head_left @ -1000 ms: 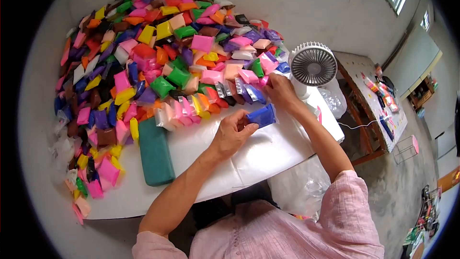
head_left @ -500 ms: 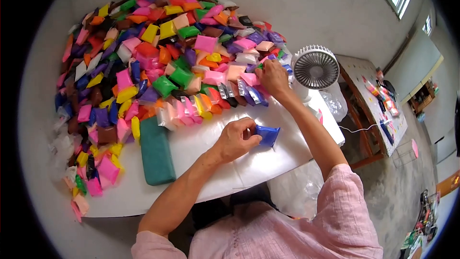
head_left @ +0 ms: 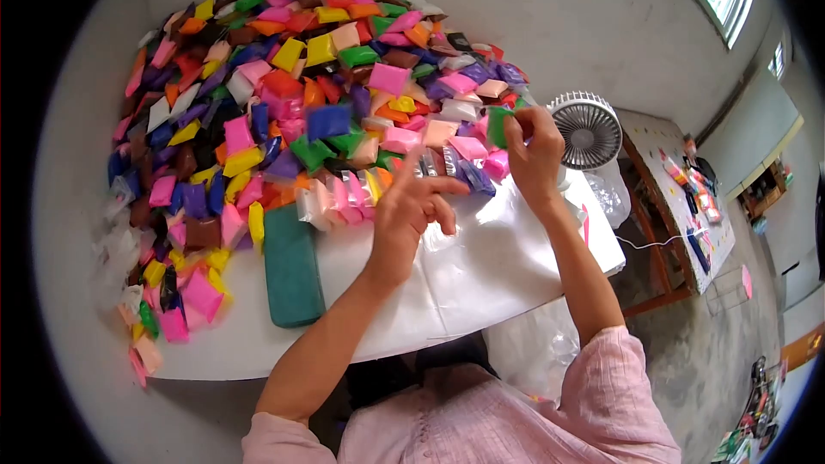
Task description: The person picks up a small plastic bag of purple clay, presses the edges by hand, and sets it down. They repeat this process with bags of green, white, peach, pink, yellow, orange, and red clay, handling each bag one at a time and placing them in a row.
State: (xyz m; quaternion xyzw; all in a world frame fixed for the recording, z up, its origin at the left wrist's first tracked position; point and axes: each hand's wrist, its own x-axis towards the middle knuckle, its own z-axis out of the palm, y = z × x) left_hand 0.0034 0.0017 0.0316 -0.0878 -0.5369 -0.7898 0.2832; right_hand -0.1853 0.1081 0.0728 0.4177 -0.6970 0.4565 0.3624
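My left hand (head_left: 406,222) is raised over the white table, its fingers spread and nothing in them. Beyond it, a blue packet (head_left: 329,122) looks smeared by motion, apart from the hand and in front of the heap of colored packets (head_left: 296,90). At the heap's right end, my right hand (head_left: 534,150) pinches a small green packet (head_left: 498,129) between thumb and fingers. A row of packets standing on edge, among them pink ones (head_left: 353,196), runs along the heap's front, partly hidden by my left hand.
A teal block-shaped case (head_left: 292,268) lies on the white tabletop (head_left: 468,292), left of center. The white fan (head_left: 584,133) stands just right of my right hand. Further right is a second table (head_left: 666,172) holding tools, with a white cable (head_left: 649,245) beside it.
The blue packet has left my left hand and moved up and left toward the heap; that hand has opened and risen. My right hand has lifted a green packet from the heap's right end.
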